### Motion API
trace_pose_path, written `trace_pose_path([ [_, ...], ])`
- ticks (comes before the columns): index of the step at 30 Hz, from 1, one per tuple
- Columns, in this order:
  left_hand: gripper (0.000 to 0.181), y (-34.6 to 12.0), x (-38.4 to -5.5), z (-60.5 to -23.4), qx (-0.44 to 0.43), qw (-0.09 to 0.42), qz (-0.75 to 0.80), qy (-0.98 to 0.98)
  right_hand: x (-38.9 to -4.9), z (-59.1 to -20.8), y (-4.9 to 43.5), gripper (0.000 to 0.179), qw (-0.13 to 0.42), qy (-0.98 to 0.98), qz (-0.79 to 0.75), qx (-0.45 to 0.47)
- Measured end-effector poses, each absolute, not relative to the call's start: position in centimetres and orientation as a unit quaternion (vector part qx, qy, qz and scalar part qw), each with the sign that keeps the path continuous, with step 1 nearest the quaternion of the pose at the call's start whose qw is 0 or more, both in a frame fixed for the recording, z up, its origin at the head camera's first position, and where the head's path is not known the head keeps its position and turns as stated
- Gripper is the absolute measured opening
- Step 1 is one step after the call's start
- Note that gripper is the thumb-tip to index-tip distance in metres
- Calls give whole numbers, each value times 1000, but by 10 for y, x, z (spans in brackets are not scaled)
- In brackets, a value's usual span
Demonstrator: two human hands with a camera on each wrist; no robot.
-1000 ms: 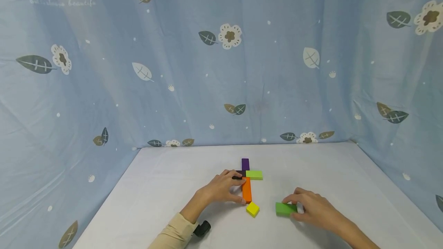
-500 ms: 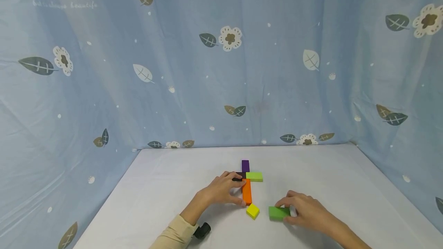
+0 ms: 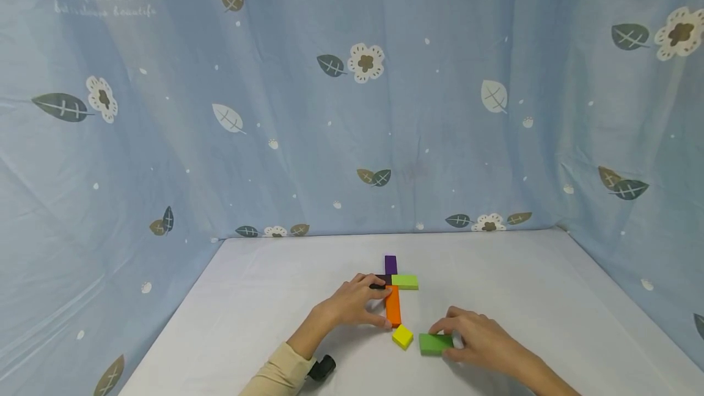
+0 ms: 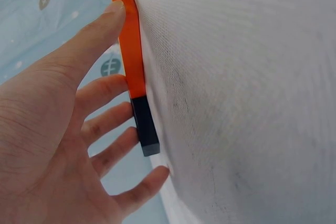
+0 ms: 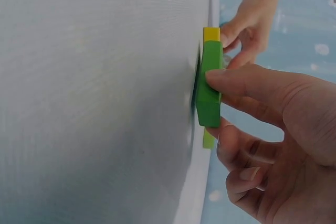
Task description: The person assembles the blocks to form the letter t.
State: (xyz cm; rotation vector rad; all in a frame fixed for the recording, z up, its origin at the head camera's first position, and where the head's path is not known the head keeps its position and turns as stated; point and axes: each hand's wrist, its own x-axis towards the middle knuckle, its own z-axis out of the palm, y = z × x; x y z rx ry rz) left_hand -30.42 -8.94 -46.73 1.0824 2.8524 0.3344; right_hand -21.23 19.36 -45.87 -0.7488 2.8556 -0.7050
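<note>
My right hand (image 3: 481,339) pinches a green rectangular block (image 3: 433,344) between thumb and fingers, low over the white table. In the right wrist view the thumb (image 5: 236,80) lies on the block's near face. My left hand (image 3: 352,301) has its fingers spread along the left side of an orange block (image 3: 393,309) and a black block (image 4: 144,121). Its thumb touches the orange block's near end. A yellow block (image 3: 403,337) sits askew near that end, left of the green one. Beyond the orange block are a lime-green block (image 3: 406,282) and a purple block (image 3: 390,264).
The white tabletop (image 3: 264,286) carries all the blocks. A blue patterned curtain (image 3: 418,109) rises at its back and sides. A black cylindrical object (image 3: 322,368) shows by the left wrist, partly hidden by the beige sleeve (image 3: 280,371).
My right hand has slid the green block leftward and slightly nearer, closer to the yellow block. My left hand keeps its place. The whole head view has shifted slightly.
</note>
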Motion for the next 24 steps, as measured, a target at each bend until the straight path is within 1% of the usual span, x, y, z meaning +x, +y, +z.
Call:
trace_pose_path([
  [12,77,-88,-301,-467,344,43,115,931,-212,-463,189,31,61,940,-227,-247],
  [24,75,-88,-302,-466,351,25,103,931,-212,-462,185,31,49,945,-217,-238],
])
